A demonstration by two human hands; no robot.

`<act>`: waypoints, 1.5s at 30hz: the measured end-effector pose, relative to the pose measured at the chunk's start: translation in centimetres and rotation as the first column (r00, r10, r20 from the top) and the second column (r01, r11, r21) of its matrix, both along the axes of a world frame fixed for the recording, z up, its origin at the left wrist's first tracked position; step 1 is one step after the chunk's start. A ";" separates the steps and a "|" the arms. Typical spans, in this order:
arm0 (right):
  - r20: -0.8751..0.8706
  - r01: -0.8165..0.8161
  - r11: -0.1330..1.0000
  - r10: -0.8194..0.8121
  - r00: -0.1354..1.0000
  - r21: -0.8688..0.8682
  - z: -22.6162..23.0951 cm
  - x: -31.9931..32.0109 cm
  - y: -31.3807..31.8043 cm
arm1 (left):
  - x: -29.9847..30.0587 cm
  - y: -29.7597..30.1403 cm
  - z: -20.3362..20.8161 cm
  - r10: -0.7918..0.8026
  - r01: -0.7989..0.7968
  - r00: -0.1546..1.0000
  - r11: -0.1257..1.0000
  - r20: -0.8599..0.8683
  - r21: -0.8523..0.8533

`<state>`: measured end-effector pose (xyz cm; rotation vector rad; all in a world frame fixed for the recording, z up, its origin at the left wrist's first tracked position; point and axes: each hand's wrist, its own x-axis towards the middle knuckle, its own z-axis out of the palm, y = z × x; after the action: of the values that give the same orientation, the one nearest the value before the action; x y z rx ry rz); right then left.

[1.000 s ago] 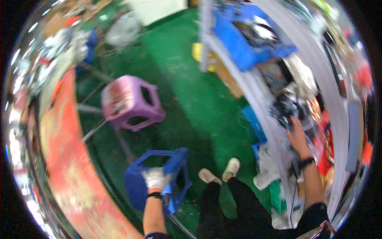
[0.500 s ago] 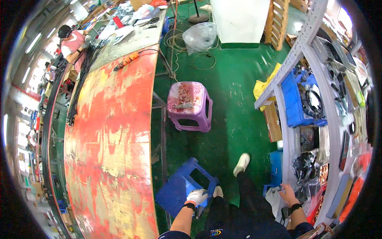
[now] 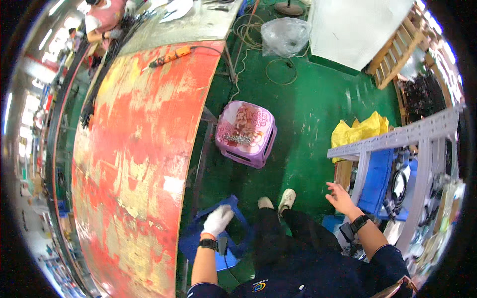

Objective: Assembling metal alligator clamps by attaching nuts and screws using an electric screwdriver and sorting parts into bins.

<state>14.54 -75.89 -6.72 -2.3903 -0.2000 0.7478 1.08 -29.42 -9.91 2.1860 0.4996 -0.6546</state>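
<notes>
My left hand (image 3: 218,220), in a white glove, is closed on a blue plastic stool (image 3: 229,268) beside the bench. The stool is tilted and smeared by motion, and the fingertips are partly hidden. My right hand (image 3: 341,199) is bare and held out over the floor near the shelf rack, fingers apart with nothing in them. Ahead of me stands a purple plastic stool (image 3: 245,128) with a patterned pink and white seat. A small grey pile of metal bits (image 3: 237,139) lies on that seat.
A long bench (image 3: 134,164) with worn red and yellow paint runs along my left, bearing an orange corded power tool (image 3: 171,55). A metal rack (image 3: 397,138) with blue bins is at right, by a yellow bag (image 3: 360,130). A co-worker (image 3: 103,22) works at far left.
My view has turned right and I have stepped forward. My left hand has shifted with the blue stool, now closer to the bench. My right hand has risen away from the shelf.
</notes>
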 end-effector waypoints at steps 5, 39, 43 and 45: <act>-0.076 -0.132 0.987 0.139 0.987 0.087 1.1 5.2 5.5 | 6.3 3.4 1.5 0.220 -0.203 0.964 0.972 0.148 -0.119; 0.346 -0.759 0.651 0.706 0.619 0.029 -30.7 26.7 33.3 | 25.3 -0.3 -37.2 0.978 -0.552 -0.207 -0.113 0.005 -0.826; 0.323 -0.762 0.647 0.722 0.611 -0.005 -30.7 22.3 33.7 | 21.2 0.5 -39.6 0.955 0.255 -0.040 -0.273 -0.292 -0.928; 0.465 -0.766 0.594 0.766 0.444 -0.247 -32.6 23.3 33.7 | 23.3 -1.3 -38.5 0.871 0.103 -0.238 -0.418 -0.430 -0.903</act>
<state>37.87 -42.21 -39.35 -2.3807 -1.6319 0.3874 24.35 -30.73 -48.42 0.0701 0.6312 0.9673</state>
